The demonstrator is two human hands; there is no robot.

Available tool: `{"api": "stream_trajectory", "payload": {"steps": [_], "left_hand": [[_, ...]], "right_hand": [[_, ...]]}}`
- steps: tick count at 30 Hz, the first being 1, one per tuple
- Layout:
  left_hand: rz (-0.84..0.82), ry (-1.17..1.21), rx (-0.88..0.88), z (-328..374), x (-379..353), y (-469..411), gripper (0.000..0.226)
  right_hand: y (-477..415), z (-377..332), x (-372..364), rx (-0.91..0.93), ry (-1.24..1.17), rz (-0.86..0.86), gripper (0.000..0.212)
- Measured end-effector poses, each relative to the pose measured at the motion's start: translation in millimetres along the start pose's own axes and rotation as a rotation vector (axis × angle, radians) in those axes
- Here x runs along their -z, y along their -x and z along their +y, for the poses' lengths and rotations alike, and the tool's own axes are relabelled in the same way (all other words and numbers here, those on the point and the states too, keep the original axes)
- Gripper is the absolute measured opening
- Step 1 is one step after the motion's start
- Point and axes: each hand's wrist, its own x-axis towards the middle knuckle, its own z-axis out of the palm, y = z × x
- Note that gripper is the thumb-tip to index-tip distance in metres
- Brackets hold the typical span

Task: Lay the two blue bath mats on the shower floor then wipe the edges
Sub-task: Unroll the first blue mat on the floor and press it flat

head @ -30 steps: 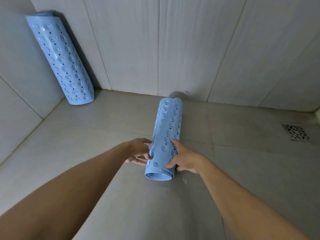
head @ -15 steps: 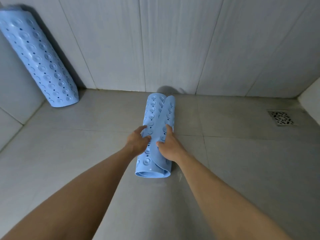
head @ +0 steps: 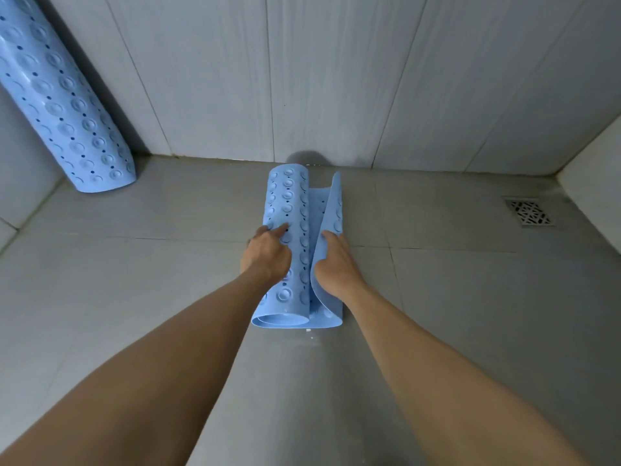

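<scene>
A: Where is your mat now?

B: The half-rolled mat [head: 289,243] lies on the shower floor [head: 453,297], and its long axis points away from you to the back wall [head: 336,79]. Your left hand [head: 267,253] presses flat and open on the roll. Your right hand [head: 332,264] holds the loose flap [head: 331,210].

A: So which way to unroll?

B: Sideways, I think. The second mat [head: 60,95] leans in the left corner, well apart
</scene>
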Motion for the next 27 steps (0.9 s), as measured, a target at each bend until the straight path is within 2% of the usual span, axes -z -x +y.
{"api": "stream_trajectory", "payload": {"steps": [3, 6, 9, 11, 13, 15, 18, 20, 23, 27], "left_hand": [[-0.016, -0.038, 0.015, -5, -5, -1, 0.053], [-0.024, -0.030, 0.015, -9, -5, 1, 0.073], [-0.027, 0.042, 0.050, -9, -2, -1, 0.073], [-0.034, 0.040, 0.047, -9, 1, -1, 0.073], [-0.047, 0.018, 0.028, -10, 2, -1, 0.073], [-0.072, 0.008, 0.008, -11, 1, 1, 0.073], [-0.096, 0.001, -0.019, -12, -1, -1, 0.076], [-0.106, -0.021, -0.012, -15, 0, -2, 0.076], [-0.108, -0.134, -0.009, -14, 0, -2, 0.073], [-0.124, -0.248, -0.058, -1, -1, 3, 0.065]], "right_hand": [[-1, 2, -1, -0.016, 0.014, 0.052, 0.063], [-6, 3, -2, -0.032, 0.027, 0.140, 0.056], [-11, 8, -1, -0.061, 0.103, 0.164, 0.075], [-10, 14, 2, -0.068, 0.263, 0.112, 0.094], [-8, 21, 5, -0.063, 0.493, 0.066, 0.101], [-4, 28, 5, -0.033, 0.779, 0.056, 0.087], [-6, 34, 3, 0.035, 1.035, -0.009, 0.044], [-9, 39, -4, 0.059, 0.964, -0.098, 0.036], [-8, 50, -17, -0.044, 0.683, -0.223, 0.061], [-4, 64, -27, -0.084, 0.705, -0.261, 0.072]]}}
